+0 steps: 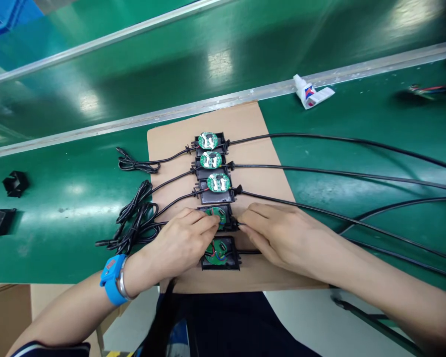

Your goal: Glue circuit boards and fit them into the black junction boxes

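Several shallow black plastic cases lie in a column on a cardboard sheet [241, 116]. Each bears a round green circuit board, such as the top one [208, 141]. My left hand [186, 238] is closed, with its fingertips on the edge of the circuit board [221, 214] in the fourth case [228, 223]. Pinched in my right hand [278, 233] is the black cable [236, 225] where it meets that case's right side. Below them sits the nearest case [230, 265], its board wired in red and blue. My fingers partly cover the fourth board.
Coiled black cables with plugs [134, 208] lie left of the cardboard. Long black cables [338, 141] run off to the right. A white glue tube [310, 94] rests by the metal rail [275, 89]. Black plastic housings [15, 183] stand at far left on the green table [78, 238].
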The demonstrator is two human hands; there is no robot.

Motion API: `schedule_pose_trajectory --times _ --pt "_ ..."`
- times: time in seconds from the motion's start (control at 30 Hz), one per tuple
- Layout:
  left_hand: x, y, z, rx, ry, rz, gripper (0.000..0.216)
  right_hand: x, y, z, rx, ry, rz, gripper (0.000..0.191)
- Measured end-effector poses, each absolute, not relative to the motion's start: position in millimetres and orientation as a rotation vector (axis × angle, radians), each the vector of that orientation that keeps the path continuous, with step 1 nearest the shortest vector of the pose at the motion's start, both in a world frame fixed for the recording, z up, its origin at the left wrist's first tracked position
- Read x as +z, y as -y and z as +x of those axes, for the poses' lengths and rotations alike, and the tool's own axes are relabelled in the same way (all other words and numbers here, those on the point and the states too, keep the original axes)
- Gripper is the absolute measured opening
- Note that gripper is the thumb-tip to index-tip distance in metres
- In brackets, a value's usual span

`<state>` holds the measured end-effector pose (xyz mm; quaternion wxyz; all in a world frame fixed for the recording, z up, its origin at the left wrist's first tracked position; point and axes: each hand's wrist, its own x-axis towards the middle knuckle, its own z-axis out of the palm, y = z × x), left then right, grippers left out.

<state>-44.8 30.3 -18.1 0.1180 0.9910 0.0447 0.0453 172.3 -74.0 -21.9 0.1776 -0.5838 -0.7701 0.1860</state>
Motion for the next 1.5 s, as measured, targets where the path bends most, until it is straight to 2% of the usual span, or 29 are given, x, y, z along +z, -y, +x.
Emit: schedule_pose_trajectory --times 0.07,0.17,0.27,0.43,0.57,0.7,1.0,1.2,1.37,1.5 --pt "-20 -30 -44 0.133 -0.146 2.897 0.028 -26 74 171 0.604 2.052 -1.642 0.026" --pt "-20 -29 -44 0.144 -0.161 2.909 0.028 -31 71 171 0.921 1.839 -1.728 0.032" --pt "-19 -29 -43 0.171 -0.158 2.911 0.028 -30 65 175 1.080 1.883 -1.824 0.037" --pt "-14 -29 -39 0.072 -0.212 2.881 0.030 -27 59 172 0.797 2.298 -2.003 0.018" --pt "-11 -24 -31 -0.011 -0.197 2.947 0.043 -29 64 158 0.376 2.491 -2.095 0.017" --pt "-10 -20 -24 -0.116 -0.217 3.005 0.042 -34 68 156 0.121 2.515 -2.054 0.018" --pt "-14 -17 -32 -0.037 -0.259 2.997 0.055 -59 74 174 0.290 2.012 -1.648 0.018" --pt "-10 -12 -21 -0.179 -0.325 3.016 0.047 -67 73 174 0.332 2.043 -1.512 0.031" --pt "7 -28 -46 0.117 -0.567 2.756 0.035 -51 79 176 0.315 1.973 -1.520 0.019" --pt "0 -41 -62 0.099 -0.744 2.704 0.017 -40 85 149 0.151 2.036 -1.527 0.027"
